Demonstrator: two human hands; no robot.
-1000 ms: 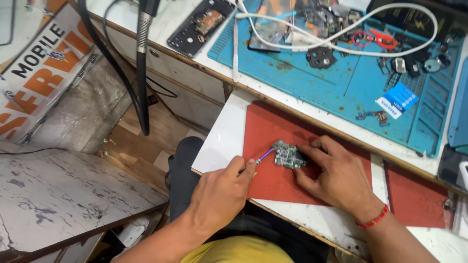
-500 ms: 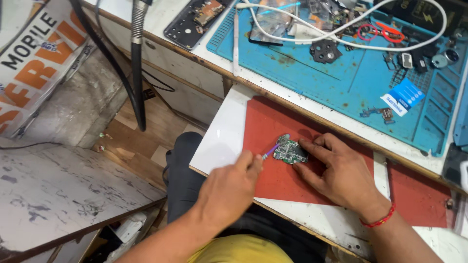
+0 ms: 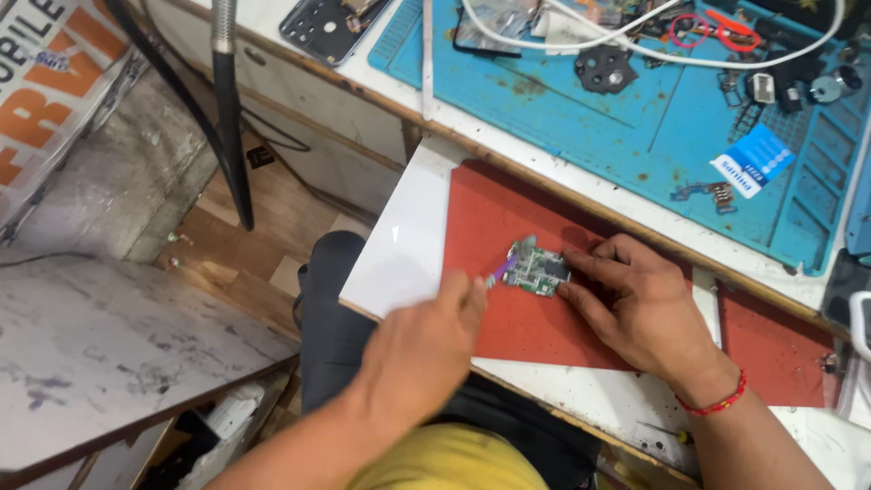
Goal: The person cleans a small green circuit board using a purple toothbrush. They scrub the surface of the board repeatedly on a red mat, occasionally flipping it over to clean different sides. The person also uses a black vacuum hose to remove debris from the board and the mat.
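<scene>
Board: small green circuit board with metal shields [image 3: 537,269], lying flat on the red rubber mat [image 3: 508,318], centre of the frame, a little right.
Right hand: right hand [image 3: 646,313] rests palm down on the mat, centre right; its fingertips [image 3: 573,263] press the board's right edge and pin it. Fingers lie together, closed around nothing.
Left hand: left hand [image 3: 426,349], lower centre, is pinched shut on a thin purple-handled tool [image 3: 501,269]; the tip meets the board's left edge. Whether the tip is a blade or a brush, cannot tell.
Mat: sits on a white pull-out shelf [image 3: 399,249] below the bench edge; a red thread bracelet [image 3: 717,404] circles the right wrist.
Bench above: blue silicone work mat [image 3: 599,127] across the upper right, strewn with a black round part [image 3: 605,68], white cable [image 3: 581,41], small metal bits and a blue-and-white packet [image 3: 753,165].
Upper left: dark phone frame [image 3: 331,23] on the bench; black flexible hose [image 3: 227,118] hanging toward the wooden floor [image 3: 245,254].
Risk, slip: the board is held by fingertip pressure only; a hard push from the tool could likely skid it across the mat or off the shelf's near edge.
Risk, damage: a tip that jumps off the edge could scrape tiny components or lift a shield.
Risk, fingers: the pinning fingertips lie in the tool's line of travel and could be jabbed.
</scene>
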